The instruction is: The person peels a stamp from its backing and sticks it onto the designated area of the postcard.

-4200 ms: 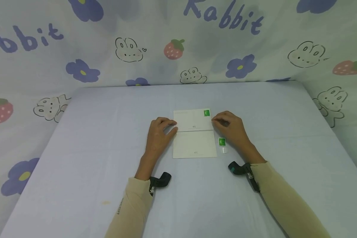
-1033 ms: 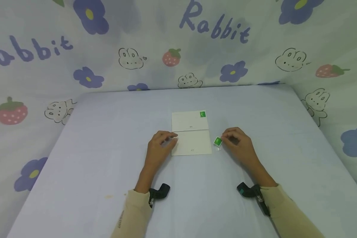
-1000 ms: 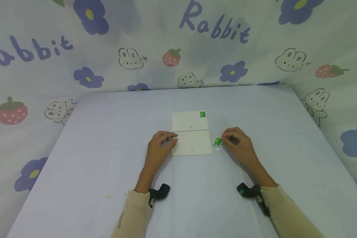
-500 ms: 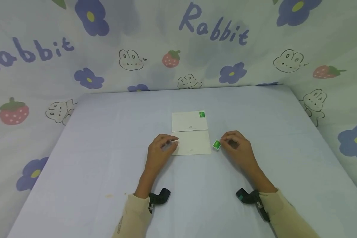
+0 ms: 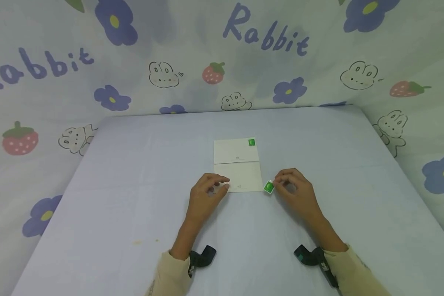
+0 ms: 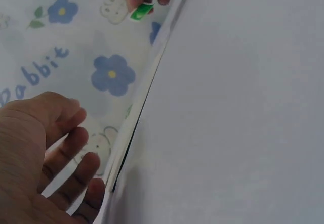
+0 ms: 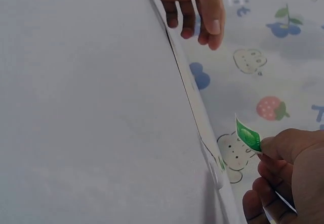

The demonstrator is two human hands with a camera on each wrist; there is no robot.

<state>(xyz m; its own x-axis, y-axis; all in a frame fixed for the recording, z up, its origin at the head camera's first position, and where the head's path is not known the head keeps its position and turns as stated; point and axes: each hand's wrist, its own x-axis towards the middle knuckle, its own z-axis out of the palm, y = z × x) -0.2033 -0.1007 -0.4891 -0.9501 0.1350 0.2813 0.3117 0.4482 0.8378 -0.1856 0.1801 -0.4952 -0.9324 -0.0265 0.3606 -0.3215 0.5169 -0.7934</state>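
Note:
Two cream envelopes or cards lie edge to edge on the white table: the far card (image 5: 234, 151) has a green stamp (image 5: 251, 142) in its top right corner, and the near card (image 5: 244, 176) has only small print. My right hand (image 5: 296, 191) pinches a second green stamp (image 5: 269, 187) by one corner between thumb and index finger, just off the near card's right edge. In the right wrist view this white-bordered stamp (image 7: 248, 137) looks slightly bent, raised in the fingertips. My left hand (image 5: 207, 196) is over the near card's lower left part, fingers loosely bent, holding nothing.
A white cloth covers the table (image 5: 140, 164). Behind it hangs a curtain (image 5: 192, 57) with rabbits, strawberries and purple flowers. Black wrist cameras (image 5: 203, 258) sit on both wrists. A small yellowish stain (image 5: 137, 242) marks the cloth at the left.
My right hand has left the far card's edge and taken the loose stamp, which is now turned and shifted nearer me. My left hand has come from the far card down over the near one.

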